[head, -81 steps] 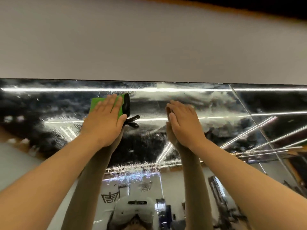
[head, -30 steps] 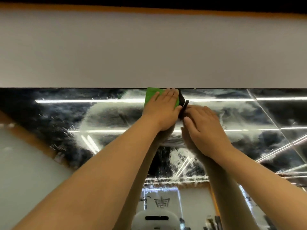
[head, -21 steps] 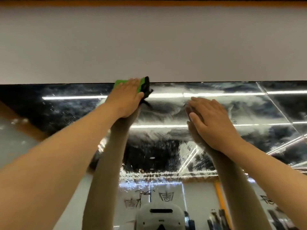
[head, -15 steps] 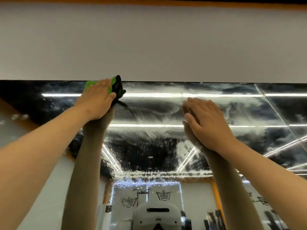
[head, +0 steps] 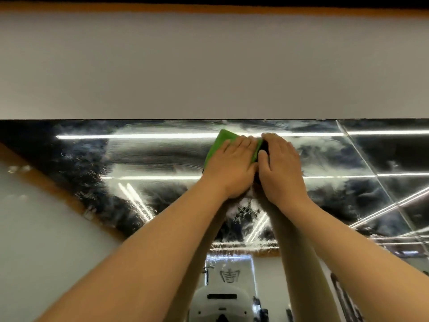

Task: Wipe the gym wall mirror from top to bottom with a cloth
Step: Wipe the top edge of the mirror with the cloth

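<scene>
Presses one green cloth (head: pixel 220 140) flat against the mirror (head: pixel 151 156) with the left grip (head: pixel 232 163): fingers straight and together, palm on the fabric, nothing clasped. Lays the right grip (head: pixel 281 166) close against it on the glass, fingers lightly arched, released and holding nothing. Leaves a sliver of the cloth's black trim (head: pixel 264 147) showing in the gap between the two grips.

Has the cloth high on the mirror, just under its top edge, with one green corner poking out up and left past the left fingertips. Reaches up with two bare forearms, one from the lower left and one from the lower right, meeting at the cloth.

Spreads around the grips as curved white wipe streaks (head: pixel 162 145) to the left and cloudy smears (head: pixel 325 145) to the right. Reflects two long horizontal light strips, one (head: pixel 139 136) level with the cloth and one (head: pixel 148 177) below it. Carries one slanted panel seam (head: pixel 362 159) off to the right. Gives back one white headset (head: pixel 221 300) at the bottom centre. Ends above in one plain grey wall (head: pixel 209 66) topped by one orange band (head: pixel 209 8).
</scene>
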A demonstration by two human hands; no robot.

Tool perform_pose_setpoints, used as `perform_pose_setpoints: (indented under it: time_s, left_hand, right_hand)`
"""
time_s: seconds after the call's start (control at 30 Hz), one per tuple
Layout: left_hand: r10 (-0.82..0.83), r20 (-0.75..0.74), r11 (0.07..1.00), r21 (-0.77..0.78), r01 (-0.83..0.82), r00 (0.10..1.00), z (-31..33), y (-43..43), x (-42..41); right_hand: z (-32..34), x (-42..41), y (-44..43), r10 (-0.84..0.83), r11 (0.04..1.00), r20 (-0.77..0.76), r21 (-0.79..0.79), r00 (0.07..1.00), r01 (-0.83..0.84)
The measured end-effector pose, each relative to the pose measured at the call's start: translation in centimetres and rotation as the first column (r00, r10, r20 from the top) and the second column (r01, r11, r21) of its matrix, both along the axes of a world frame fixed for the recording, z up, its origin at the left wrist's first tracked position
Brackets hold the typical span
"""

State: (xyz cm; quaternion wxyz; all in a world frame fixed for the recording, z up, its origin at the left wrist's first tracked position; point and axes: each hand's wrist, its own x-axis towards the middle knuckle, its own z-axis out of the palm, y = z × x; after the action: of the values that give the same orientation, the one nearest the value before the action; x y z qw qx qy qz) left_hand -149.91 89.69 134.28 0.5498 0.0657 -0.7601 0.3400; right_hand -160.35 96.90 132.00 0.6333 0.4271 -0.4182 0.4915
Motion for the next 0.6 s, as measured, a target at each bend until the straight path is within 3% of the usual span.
perform_pose_setpoints:
  time_s: [0.23,0.43,0.6]
  left_hand:
    - [0.047,0.032,0.999,0.009,-0.047,0.998,-2.9,-3.8,3.9]
    - [0.103,-0.109,0.973,0.218,-0.077,0.989,-1.9,-9.4,11.3]
    - [0.168,-0.224,0.951,0.294,-0.098,0.960,-1.4,-10.7,10.9]
  right_hand:
    - [-0.2,0.2,0.0,-0.063,0.997,-0.010,0.050,0.998,0.063]
    - [-0.7,-0.1,0.8,-0.095,0.987,-0.056,0.126,0.994,0.102]
    - [-2.4,-2.4,2.8,-0.114,0.985,-0.006,0.130,0.994,0.113]
